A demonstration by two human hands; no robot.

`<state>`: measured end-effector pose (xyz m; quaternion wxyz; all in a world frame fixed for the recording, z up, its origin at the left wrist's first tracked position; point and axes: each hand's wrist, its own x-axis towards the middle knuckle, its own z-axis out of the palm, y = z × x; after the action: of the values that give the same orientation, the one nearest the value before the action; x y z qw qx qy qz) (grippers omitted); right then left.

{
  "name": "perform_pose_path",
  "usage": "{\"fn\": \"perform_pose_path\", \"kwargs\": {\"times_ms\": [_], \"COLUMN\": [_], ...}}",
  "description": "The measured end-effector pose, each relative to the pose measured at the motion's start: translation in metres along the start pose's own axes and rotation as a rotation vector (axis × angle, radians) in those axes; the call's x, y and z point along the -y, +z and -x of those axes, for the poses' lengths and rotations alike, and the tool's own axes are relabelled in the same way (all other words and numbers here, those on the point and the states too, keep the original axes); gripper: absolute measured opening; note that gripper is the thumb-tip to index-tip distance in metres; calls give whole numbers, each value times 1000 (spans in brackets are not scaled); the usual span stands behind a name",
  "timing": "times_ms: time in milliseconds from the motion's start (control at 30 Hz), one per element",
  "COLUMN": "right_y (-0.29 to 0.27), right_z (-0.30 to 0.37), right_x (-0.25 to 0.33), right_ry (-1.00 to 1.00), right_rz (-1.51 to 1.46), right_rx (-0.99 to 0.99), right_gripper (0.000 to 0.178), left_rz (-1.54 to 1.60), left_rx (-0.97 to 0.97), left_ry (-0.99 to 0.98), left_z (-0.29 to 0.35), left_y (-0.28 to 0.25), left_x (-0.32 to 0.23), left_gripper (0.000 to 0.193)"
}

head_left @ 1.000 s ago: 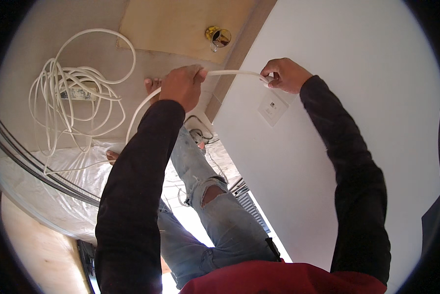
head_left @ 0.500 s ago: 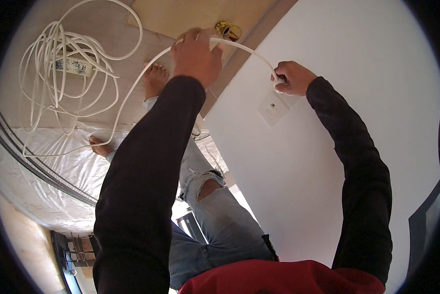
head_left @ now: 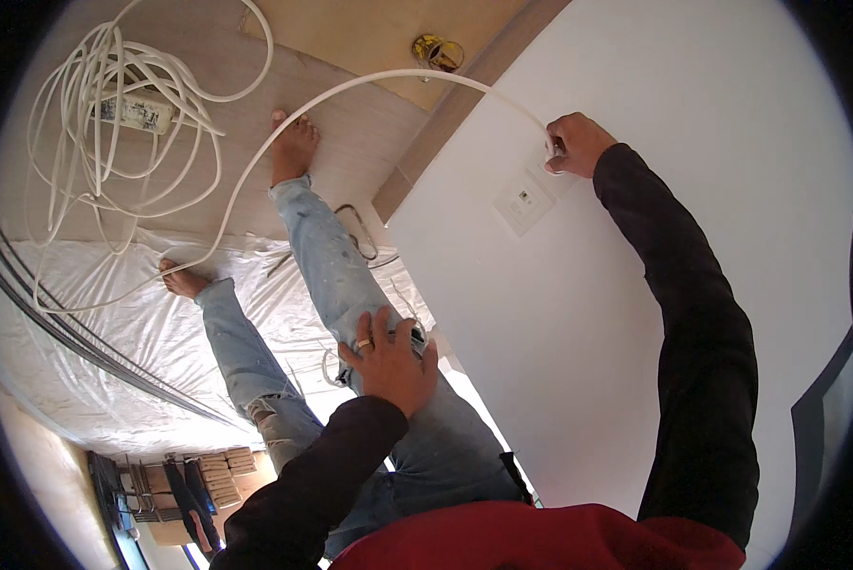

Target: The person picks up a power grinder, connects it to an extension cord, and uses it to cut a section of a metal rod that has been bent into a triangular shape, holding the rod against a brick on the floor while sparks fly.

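Your right hand (head_left: 576,144) grips the white cable (head_left: 388,73) near the wall socket (head_left: 523,202); your left hand (head_left: 395,369) rests spread on your jeans (head_left: 460,427).

A pale brown floor (head_left: 365,152) carries loose loops of white cable (head_left: 412,72), some crossing a whitish block (head_left: 146,114) with dark markings. A tan board (head_left: 341,38) lies near the wall, a clear glass mug (head_left: 438,57) at its edge. Nearer, a crinkled plastic sheet (head_left: 151,332) is spread beneath dark cables (head_left: 80,344). Two bare feet (head_left: 296,144) stand apart, one near the sheet's edge.
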<state>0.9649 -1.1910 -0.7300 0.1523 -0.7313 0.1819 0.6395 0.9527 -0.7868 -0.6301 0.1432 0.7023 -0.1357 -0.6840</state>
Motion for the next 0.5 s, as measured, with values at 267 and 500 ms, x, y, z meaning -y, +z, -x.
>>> {"fn": "perform_pose_path", "kwargs": {"times_ms": [267, 500], "right_y": [12, 12], "right_z": [-4, -3], "right_x": [1, 13], "right_ry": [34, 208], "right_rz": [91, 117], "right_rx": [-94, -43], "right_gripper": [28, 34], "left_rz": [30, 77], "left_rx": [76, 71], "left_ry": [-18, -41], "left_z": [-5, -4], "left_y": [0, -4], "left_x": [6, 6], "left_gripper": [46, 47]}}
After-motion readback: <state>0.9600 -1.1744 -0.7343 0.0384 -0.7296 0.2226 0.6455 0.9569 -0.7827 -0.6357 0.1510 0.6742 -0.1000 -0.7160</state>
